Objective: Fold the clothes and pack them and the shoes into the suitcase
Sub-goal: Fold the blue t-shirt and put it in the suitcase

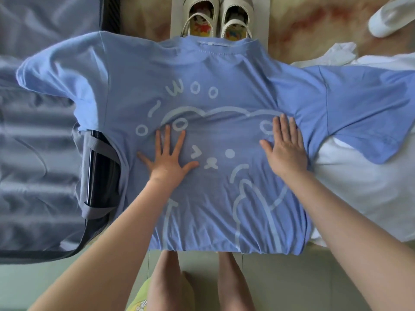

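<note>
Bare legs [193, 283] at the bottom edge, both forearms reaching forward over them. Left hand [167, 157] flat, palm down on the blue T-shirt [215, 70], fingers [167, 135] straight and splayed wide. Right hand [286, 149] also flat on the shirt, fingers straight and close together, thumb out. Neither grips cloth. T-shirt lies spread on the floor [292, 277], pale bear print up, hem toward the person. Sleeve on the person's left drapes over the rim of the open suitcase [33, 153], grey lining and strap [98, 144] showing. Other sleeve overlaps a white garment [359, 187]. Pair of shoes [217, 16] just beyond the collar, heel ends at its edge.
</note>
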